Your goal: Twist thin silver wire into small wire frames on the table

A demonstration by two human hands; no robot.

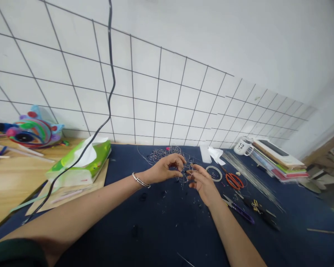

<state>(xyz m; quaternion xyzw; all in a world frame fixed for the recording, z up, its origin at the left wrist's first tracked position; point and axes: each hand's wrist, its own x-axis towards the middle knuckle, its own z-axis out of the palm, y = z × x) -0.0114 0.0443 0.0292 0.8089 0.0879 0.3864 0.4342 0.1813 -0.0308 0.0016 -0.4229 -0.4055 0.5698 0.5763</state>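
Both hands meet over the dark blue cloth around a small openwork piece of thin silvery wire point(187, 172). My right hand point(204, 183) holds this wire piece from the right, between thumb and bent fingers. From the left comes my left hand point(167, 168), its fingers curled and thumb turned toward them at the wire; the exact contact is too small to make out. A silver bracelet point(140, 180) circles the left wrist. Right behind the hands lies a loose tangle of wire point(158, 155) with a small pink-red spot in it.
To the right lie a ring-shaped white coil point(213, 173), orange-handled scissors point(234, 181), purple-handled scissors point(241, 212), black pliers point(263, 213) and a bundle of straight wires point(253, 178). A mug point(242, 147) stands beside stacked books point(278, 159). Leftward, a green tissue pack point(83, 163) sits under a hanging black cable point(110, 74).
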